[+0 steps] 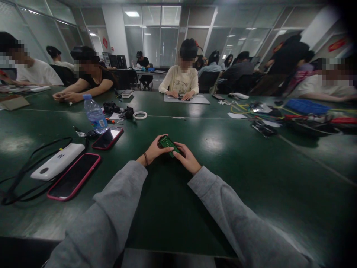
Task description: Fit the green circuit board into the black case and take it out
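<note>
A small green circuit board (168,143) is held between my two hands, tilted above the dark green table (167,208). My left hand (155,149) grips its left side, with the thumb lying across the near edge. On the right side, my right hand (187,157) holds it with the thumb at the lower edge and the fingers behind. Small light marks or parts show on the board's face, too small to name. The back of the board and some fingertips are hidden.
Left of my arms lie two red-cased phones (74,178), a white power bank (58,162) with a black cable, and a water bottle (95,114). A tape roll (140,115) lies farther back. Across the table a person (180,80) works at a grey mat. A blue tray (308,107) stands right.
</note>
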A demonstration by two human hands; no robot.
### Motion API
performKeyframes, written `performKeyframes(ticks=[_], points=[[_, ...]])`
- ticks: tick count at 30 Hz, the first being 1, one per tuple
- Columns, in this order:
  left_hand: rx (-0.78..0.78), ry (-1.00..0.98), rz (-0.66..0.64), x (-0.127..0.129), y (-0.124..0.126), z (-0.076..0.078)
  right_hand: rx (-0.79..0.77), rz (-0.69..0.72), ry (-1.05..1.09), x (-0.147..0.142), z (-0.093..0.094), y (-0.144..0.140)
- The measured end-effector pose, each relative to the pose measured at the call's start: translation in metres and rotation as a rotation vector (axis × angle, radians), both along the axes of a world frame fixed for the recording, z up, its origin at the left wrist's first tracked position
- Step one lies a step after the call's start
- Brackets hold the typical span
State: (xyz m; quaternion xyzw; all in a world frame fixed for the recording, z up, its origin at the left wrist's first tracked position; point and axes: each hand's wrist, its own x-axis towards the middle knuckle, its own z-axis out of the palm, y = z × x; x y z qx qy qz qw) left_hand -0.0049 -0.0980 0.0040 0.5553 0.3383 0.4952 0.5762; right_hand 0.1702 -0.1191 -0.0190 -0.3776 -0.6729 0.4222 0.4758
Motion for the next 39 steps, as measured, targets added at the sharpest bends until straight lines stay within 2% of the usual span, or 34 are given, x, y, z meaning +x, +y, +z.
performKeyframes(ticks=[18, 26, 39], points=[[0.053, 0.076, 0.054, 0.0042, 0.0004, -0.0024, -0.002, -0.031, 0.001, 0.0021, 0.0, 0.0006], [-0.08, -0.032, 0.086, 0.0058, 0.0022, -0.0029, -0.01, -0.041, -0.008, 0.0007, 0.0009, -0.0006], [-0.086, -0.065, 0.09, 0.0055, 0.0045, -0.0062, -0.026, -0.051, 0.012, -0.0012, 0.0003, -0.001]])
